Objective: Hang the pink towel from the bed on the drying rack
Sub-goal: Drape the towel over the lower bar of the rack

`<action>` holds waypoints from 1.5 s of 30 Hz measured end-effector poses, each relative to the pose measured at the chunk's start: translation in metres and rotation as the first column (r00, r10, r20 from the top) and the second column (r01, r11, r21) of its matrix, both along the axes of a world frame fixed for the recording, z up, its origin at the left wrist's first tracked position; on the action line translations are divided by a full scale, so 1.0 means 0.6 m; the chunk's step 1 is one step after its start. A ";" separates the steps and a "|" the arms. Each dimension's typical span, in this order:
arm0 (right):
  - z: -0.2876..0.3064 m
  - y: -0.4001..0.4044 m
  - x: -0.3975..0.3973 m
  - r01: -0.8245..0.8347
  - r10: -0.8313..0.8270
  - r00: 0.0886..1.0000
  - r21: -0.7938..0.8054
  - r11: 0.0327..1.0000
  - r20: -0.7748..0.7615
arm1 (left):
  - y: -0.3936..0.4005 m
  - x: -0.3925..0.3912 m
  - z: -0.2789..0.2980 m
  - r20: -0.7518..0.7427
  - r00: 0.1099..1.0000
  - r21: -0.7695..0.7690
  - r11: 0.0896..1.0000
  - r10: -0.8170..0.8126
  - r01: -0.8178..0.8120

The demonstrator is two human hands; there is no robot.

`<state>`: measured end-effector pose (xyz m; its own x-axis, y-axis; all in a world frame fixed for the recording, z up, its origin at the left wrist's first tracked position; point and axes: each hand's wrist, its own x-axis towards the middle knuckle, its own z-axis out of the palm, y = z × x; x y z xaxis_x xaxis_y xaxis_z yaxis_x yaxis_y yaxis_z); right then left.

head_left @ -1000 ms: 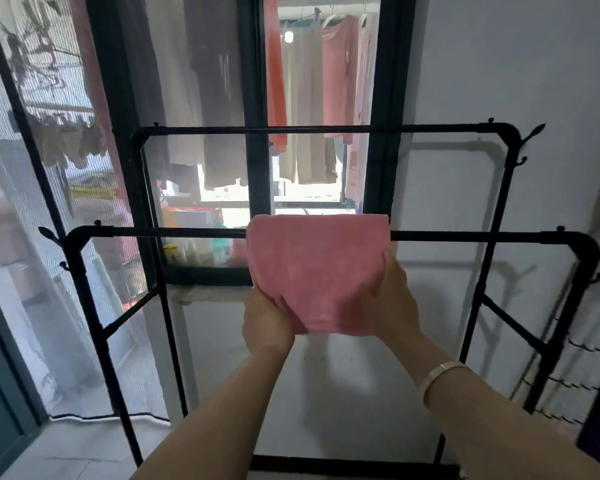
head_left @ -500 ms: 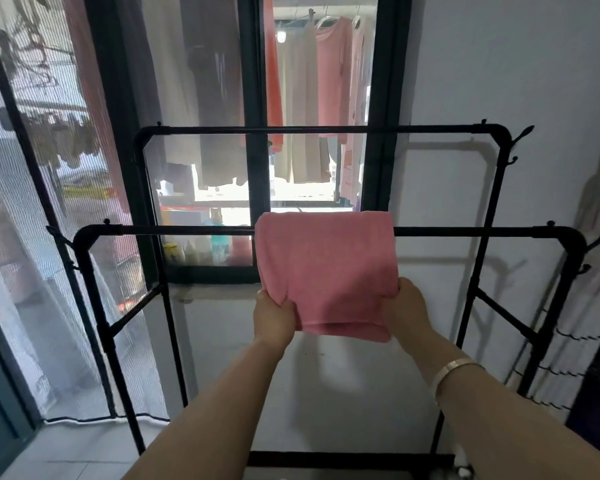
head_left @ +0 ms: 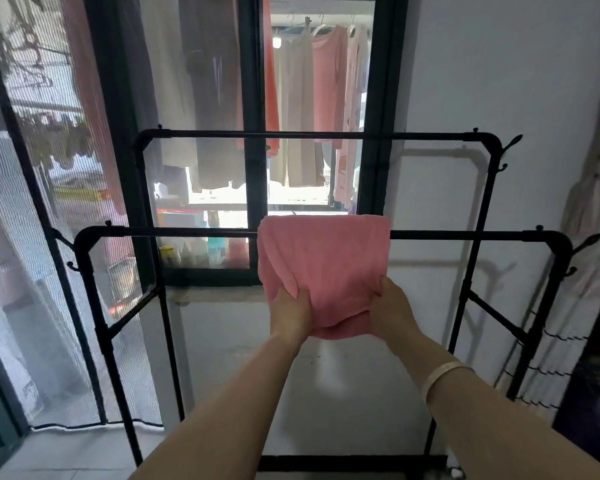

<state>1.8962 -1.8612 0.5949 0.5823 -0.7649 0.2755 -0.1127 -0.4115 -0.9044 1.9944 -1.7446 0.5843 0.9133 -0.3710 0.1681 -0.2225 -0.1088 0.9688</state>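
Note:
The pink towel (head_left: 323,261) hangs folded over the near top bar of the black drying rack (head_left: 174,233), a little right of the bar's middle. My left hand (head_left: 291,311) grips the towel's lower left part. My right hand (head_left: 394,308) grips its lower right part, and the cloth bunches between the two hands. The towel's back half behind the bar is hidden.
The rack has a second, higher bar (head_left: 312,135) behind the first, with side hooks (head_left: 511,143). Beyond it are a dark-framed window (head_left: 255,98) with clothes hanging outside, a white wall (head_left: 492,81) on the right and a mesh curtain (head_left: 25,237) on the left.
Both hands slid down the towel's front and pulled it lower, so more cloth hangs below the bar. The view shifted slightly.

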 end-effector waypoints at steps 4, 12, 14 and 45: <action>0.005 0.031 0.012 -0.092 0.092 0.991 -0.003 0.996 0.093 | -0.007 -0.025 0.006 -0.036 0.999 -0.121 0.992 -0.029 0.025; 0.003 0.105 0.047 -0.381 0.318 0.892 0.156 0.912 0.321 | -0.009 -0.059 0.034 -0.317 0.835 -0.526 0.816 -0.450 0.240; 0.006 0.105 0.049 -0.338 0.282 0.907 0.144 0.930 0.312 | -0.006 -0.054 0.030 -0.329 0.849 -0.474 0.850 -0.412 0.229; -0.002 0.048 0.030 0.060 0.099 0.969 -0.604 0.795 0.227 | 0.007 0.214 0.062 0.895 0.442 0.258 0.882 -0.064 -0.394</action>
<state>1.9144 -1.8324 0.5936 0.4521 -0.3857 0.8043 0.0831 -0.8796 -0.4685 2.1227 -1.7401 0.6215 0.4145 -0.4644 0.7826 -0.8360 -0.5341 0.1259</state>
